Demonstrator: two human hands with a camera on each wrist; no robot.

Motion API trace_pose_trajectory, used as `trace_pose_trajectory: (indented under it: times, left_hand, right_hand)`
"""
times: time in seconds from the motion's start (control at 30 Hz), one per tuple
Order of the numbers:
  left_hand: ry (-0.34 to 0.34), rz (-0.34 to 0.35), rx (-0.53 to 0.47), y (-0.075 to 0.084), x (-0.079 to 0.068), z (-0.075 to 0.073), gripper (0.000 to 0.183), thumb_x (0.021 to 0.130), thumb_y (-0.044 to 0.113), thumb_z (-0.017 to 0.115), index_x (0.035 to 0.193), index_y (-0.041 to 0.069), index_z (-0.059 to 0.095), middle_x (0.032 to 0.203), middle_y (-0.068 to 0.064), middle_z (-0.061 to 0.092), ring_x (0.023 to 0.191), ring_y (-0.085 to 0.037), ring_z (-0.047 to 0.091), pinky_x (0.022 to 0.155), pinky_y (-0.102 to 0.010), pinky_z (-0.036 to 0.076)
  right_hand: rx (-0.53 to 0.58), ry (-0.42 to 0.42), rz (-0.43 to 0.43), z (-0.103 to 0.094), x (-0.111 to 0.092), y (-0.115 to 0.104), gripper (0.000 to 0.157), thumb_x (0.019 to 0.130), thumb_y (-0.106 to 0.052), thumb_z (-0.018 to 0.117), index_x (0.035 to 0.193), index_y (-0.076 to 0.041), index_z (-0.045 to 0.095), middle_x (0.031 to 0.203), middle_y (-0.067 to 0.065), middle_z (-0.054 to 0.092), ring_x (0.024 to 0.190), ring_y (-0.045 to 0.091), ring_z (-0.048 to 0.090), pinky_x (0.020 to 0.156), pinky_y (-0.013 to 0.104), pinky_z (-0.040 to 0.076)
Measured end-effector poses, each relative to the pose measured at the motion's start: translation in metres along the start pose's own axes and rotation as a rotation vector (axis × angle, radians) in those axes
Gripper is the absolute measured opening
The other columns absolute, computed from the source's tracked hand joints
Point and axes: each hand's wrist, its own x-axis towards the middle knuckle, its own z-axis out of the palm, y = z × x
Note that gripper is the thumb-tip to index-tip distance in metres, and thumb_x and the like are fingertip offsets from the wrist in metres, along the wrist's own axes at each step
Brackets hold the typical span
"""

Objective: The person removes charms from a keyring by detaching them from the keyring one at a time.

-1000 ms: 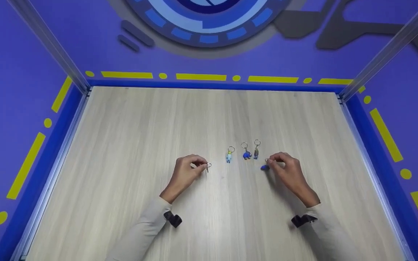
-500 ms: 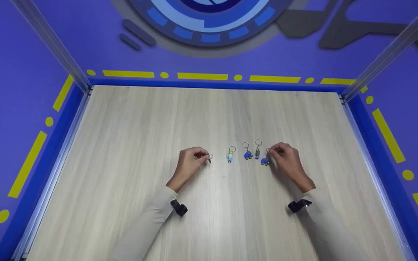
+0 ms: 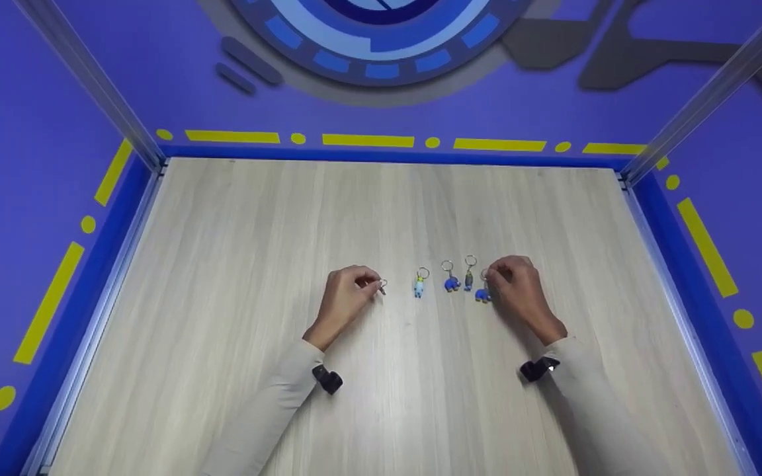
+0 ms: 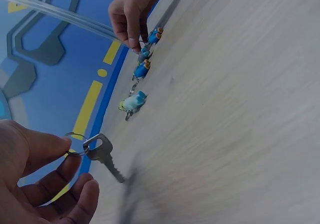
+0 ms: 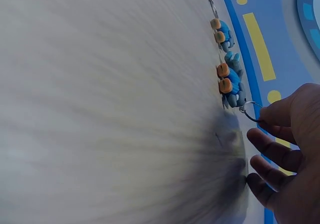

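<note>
My left hand (image 3: 348, 297) pinches a metal ring between thumb and finger. From that ring hangs a silver key (image 4: 106, 155), held just above the table in the left wrist view. My right hand (image 3: 521, 291) pinches the ring of a blue figure keychain (image 3: 482, 295) with orange feet, seen closer in the right wrist view. Left of it lie a greyish keychain (image 3: 469, 280), another blue figure keychain (image 3: 452, 284) and a light-blue keychain (image 3: 419, 286) with a yellow top. Their rings point toward the far side.
A pale wood-grain table (image 3: 255, 218) lies under both hands. Blue panels (image 3: 381, 119) with yellow markings stand behind and at the sides, joined by metal corner posts (image 3: 705, 99).
Both hands have moved forward, away from the body. The right hand has brought its blue keychain up beside the row, and the figure shows more plainly. The left hand still holds the key's ring.
</note>
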Motion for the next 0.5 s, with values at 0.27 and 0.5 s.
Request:
trace_pose_trajectory:
  times: [0.27,0.5]
  left_hand:
    - [-0.01,0.009,0.087,0.01,0.002,-0.006,0.004,0.098,0.006,0.082,0.095,0.005,0.085,0.086,-0.003,0.077,0.078,-0.013,0.064,0.072,-0.03,0.052]
    - [-0.027,-0.03,0.103,-0.001,0.018,0.006,0.005,0.097,0.005,0.083,0.093,0.007,0.084,0.087,-0.003,0.078,0.078,-0.014,0.065,0.074,-0.033,0.053]
  right_hand:
    - [-0.009,0.007,-0.002,0.0,0.002,0.001,0.008,0.103,-0.003,0.073,0.103,0.004,0.076,0.111,0.02,0.072,0.118,0.036,0.059,0.105,0.052,0.045]
    - [0.002,0.011,0.001,0.002,0.006,0.004,0.007,0.102,-0.002,0.073,0.101,0.004,0.076,0.108,0.019,0.072,0.115,0.035,0.059,0.101,0.049,0.044]
